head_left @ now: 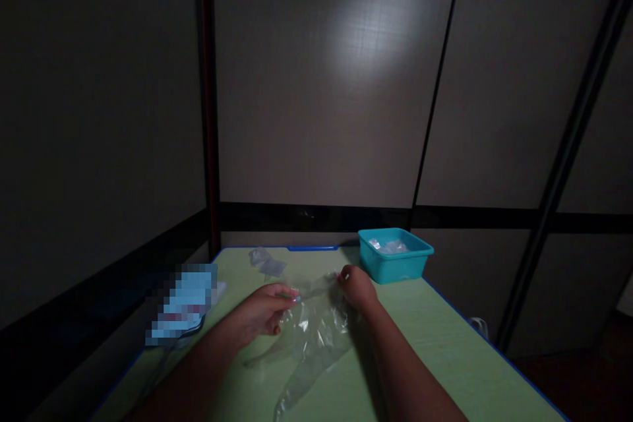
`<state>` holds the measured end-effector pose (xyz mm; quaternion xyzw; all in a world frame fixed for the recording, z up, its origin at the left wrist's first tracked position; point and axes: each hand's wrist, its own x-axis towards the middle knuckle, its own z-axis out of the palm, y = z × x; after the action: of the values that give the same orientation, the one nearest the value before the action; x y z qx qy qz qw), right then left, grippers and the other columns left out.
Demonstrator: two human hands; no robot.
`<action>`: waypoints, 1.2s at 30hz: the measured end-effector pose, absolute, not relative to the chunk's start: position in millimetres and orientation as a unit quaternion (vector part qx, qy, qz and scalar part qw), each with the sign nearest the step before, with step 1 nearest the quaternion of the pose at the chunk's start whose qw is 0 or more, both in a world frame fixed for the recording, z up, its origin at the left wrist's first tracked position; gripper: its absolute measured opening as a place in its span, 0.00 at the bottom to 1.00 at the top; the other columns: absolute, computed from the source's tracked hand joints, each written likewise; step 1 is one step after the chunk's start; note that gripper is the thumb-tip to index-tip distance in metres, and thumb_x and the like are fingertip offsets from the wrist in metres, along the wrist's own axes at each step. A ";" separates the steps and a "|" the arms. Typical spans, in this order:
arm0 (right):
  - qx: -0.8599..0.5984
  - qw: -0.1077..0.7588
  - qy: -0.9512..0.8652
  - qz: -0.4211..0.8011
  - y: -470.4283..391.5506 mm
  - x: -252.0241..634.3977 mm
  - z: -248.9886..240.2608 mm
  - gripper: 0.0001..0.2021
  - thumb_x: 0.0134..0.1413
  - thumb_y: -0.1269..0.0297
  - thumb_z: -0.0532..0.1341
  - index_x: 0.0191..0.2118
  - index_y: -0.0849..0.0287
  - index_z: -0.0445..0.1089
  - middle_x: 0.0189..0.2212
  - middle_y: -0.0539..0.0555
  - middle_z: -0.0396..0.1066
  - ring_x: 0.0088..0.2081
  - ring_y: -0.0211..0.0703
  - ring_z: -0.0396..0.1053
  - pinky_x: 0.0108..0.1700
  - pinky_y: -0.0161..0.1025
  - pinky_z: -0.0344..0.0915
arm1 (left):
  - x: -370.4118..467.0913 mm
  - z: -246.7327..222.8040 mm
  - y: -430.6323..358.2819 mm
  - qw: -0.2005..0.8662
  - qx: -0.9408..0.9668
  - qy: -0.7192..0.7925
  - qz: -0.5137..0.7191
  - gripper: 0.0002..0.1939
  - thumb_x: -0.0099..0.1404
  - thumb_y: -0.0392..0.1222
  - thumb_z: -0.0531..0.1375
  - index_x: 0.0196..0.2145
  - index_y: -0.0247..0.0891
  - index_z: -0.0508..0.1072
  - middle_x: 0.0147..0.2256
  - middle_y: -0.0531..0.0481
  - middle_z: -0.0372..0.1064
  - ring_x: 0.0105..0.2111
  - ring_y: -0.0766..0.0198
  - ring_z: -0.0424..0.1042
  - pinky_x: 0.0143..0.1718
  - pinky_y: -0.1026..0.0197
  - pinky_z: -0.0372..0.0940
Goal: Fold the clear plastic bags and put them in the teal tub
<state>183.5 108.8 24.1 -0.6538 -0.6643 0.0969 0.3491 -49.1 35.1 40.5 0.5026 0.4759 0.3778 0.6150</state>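
Note:
A clear plastic bag [316, 336] is spread between my two hands over the pale green table [435, 356], its lower end trailing toward me. My left hand [264, 310] pinches the bag's left upper edge between thumb and fingers. On the other side, my right hand [357, 285] is closed on the upper right part of the bag, fingers curled in. Beyond my left hand lies a small crumpled piece of clear plastic [267, 262]. A turquoise plastic basket [400, 267] stands just past my right hand, with clear crumpled plastic [393, 246] inside.
At the table's left edge sits a lit, blurred-out screen [185, 303], with a cable near it. Dark panelled cabinet doors [316, 112] rise behind the table. A white object [479, 326], perhaps a cable, shows beyond the right edge.

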 end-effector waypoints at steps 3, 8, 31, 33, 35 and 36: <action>-0.666 0.342 -0.656 0.095 108.7 185.4 21.8 0.07 0.47 0.63 0.59 0.23 0.60 0.69 0.25 0.59 0.71 0.28 0.45 0.67 0.28 0.36 0.51 | -51.0 30.3 43.4 0.537 0.538 0.529 0.376 0.14 0.49 0.47 0.62 0.32 0.38 0.70 0.13 0.62 0.53 0.12 0.73 0.49 0.15 0.69 0.46; -0.662 0.353 -0.653 0.103 107.3 183.4 28.1 0.07 0.50 0.62 0.57 0.28 0.58 0.69 0.25 0.56 0.71 0.27 0.41 0.66 0.28 0.34 0.52 | -52.8 28.8 51.1 0.300 0.628 0.561 0.448 0.06 0.48 0.41 0.62 0.23 0.37 0.69 0.15 0.59 0.57 0.16 0.69 0.56 0.19 0.67 0.47; -0.752 0.190 -0.630 0.045 98.2 181.7 30.7 0.15 0.55 0.60 0.49 0.40 0.61 0.69 0.39 0.63 0.71 0.41 0.50 0.70 0.36 0.40 0.63 | -47.6 34.2 37.2 0.070 0.852 0.422 0.303 0.18 0.59 0.51 0.56 0.46 0.45 0.69 0.47 0.48 0.67 0.49 0.57 0.62 0.52 0.55 0.54; -0.755 0.177 -0.630 0.046 97.0 183.3 30.7 0.15 0.55 0.61 0.49 0.40 0.62 0.69 0.40 0.64 0.71 0.41 0.50 0.70 0.36 0.40 0.63 | -49.4 30.4 36.6 0.083 0.866 0.431 0.239 0.24 0.57 0.55 0.57 0.50 0.48 0.66 0.51 0.50 0.64 0.52 0.55 0.59 0.55 0.52 0.50; -0.756 0.172 -0.630 0.045 95.6 184.8 31.0 0.14 0.55 0.64 0.49 0.39 0.62 0.69 0.40 0.64 0.71 0.41 0.51 0.69 0.36 0.41 0.64 | -51.6 27.0 36.3 0.098 0.870 0.447 0.185 0.29 0.54 0.58 0.58 0.53 0.51 0.62 0.54 0.50 0.60 0.55 0.53 0.55 0.57 0.49 0.45; -0.756 0.169 -0.630 0.045 94.8 185.1 31.6 0.14 0.55 0.65 0.49 0.39 0.62 0.69 0.40 0.65 0.70 0.41 0.52 0.69 0.36 0.42 0.64 | -52.6 25.9 36.1 0.109 0.869 0.454 0.164 0.32 0.53 0.60 0.58 0.55 0.51 0.60 0.56 0.50 0.58 0.57 0.52 0.53 0.57 0.48 0.43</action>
<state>185.1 94.8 31.6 -0.7564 -0.6302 0.0449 0.1693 -52.6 36.1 25.9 0.8692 0.4538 0.1636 0.1087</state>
